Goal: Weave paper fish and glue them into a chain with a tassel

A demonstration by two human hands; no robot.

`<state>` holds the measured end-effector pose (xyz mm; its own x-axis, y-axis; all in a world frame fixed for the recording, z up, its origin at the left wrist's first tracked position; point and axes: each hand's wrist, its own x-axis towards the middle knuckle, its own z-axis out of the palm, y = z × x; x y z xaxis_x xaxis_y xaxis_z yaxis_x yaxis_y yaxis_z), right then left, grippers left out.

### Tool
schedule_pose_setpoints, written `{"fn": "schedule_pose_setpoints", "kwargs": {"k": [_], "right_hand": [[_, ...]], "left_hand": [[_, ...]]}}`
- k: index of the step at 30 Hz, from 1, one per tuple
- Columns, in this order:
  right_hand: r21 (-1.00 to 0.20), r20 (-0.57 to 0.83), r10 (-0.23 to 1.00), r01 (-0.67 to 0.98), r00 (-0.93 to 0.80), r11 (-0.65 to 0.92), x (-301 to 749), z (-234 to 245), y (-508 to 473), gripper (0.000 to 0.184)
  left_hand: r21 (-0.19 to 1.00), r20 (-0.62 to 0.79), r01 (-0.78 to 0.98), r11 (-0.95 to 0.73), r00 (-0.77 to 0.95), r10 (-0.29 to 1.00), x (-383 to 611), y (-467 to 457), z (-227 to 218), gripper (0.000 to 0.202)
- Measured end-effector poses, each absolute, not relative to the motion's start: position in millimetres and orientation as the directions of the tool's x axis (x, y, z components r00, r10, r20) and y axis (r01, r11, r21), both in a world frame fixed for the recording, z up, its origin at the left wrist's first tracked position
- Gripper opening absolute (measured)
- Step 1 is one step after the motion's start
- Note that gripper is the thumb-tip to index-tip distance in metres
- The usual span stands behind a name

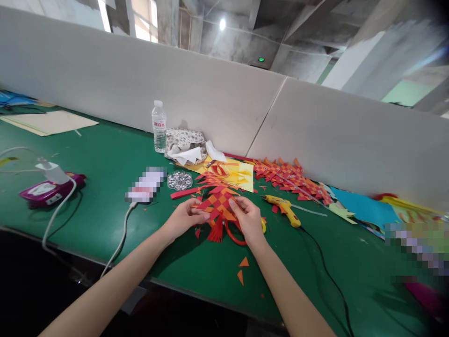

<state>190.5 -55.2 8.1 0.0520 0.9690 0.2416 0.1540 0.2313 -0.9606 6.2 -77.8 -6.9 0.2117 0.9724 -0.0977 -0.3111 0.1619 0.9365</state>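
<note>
A woven red and orange paper fish (218, 202) lies on the green table (105, 196) in front of me. My left hand (185, 218) pinches its left edge with thumb and fingers closed. My right hand (248, 217) grips its right edge, fingers curled. A red tassel (216, 231) hangs from the piece's lower end. Red-handled scissors (234, 234) lie just under my right hand, partly hidden.
A yellow glue gun (285, 208) with a black cord lies right of my hands. Finished woven fish (291, 177) pile at the back wall. Also there: yellow paper (242, 174), a dish of googly eyes (179, 180), a water bottle (159, 126), a purple device (49, 191).
</note>
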Motion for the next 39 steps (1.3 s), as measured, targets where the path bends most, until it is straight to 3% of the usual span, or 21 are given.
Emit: {"fn": "schedule_pose_setpoints", "kwargs": {"k": [7, 19, 23, 27, 31, 33, 36, 39], "right_hand": [[-0.963, 0.270, 0.927, 0.069, 0.260, 0.261, 197.5, 10.1, -52.0, 0.030], [-0.966, 0.251, 0.932, 0.012, 0.263, 0.257, 197.0, 9.1, -51.8, 0.029], [-0.963, 0.265, 0.926, 0.025, 0.269, 0.268, 197.4, 8.3, -51.5, 0.032], [-0.961, 0.273, 0.923, 0.030, 0.270, 0.275, 197.3, 7.4, -51.2, 0.032], [-0.961, 0.272, 0.927, 0.027, 0.260, 0.274, 197.8, 7.2, -51.0, 0.031], [-0.959, 0.276, 0.925, 0.019, 0.260, 0.281, 197.5, 8.3, -51.3, 0.029], [-0.961, 0.254, 0.943, -0.057, 0.217, 0.272, 195.7, 11.1, -53.7, 0.025], [-0.973, 0.155, 0.986, -0.165, 0.060, 0.162, 193.4, 12.8, -58.6, 0.022]], "left_hand": [[0.944, -0.049, -0.304, 0.128, 0.256, 0.966, 4.2, -75.8, -14.4, 0.036], [0.991, 0.003, -0.131, 0.000, 0.025, 1.000, 0.7, -76.5, -10.8, 0.038], [0.986, 0.160, -0.030, -0.163, -0.062, 0.985, -1.7, -74.1, -15.3, 0.024], [0.951, 0.284, 0.115, -0.288, 0.046, 0.958, -6.2, -71.8, -19.5, 0.018], [0.947, 0.262, 0.194, -0.257, 0.001, 0.965, -5.8, -74.5, -15.6, 0.008], [0.959, 0.234, 0.179, -0.222, -0.049, 0.971, -4.1, -75.5, -13.6, 0.019], [0.992, 0.124, 0.028, -0.122, -0.059, 0.991, -1.7, -74.7, -13.0, 0.032], [0.983, -0.057, -0.176, 0.055, -0.005, 0.998, 1.0, -73.7, -12.1, 0.046]]}}
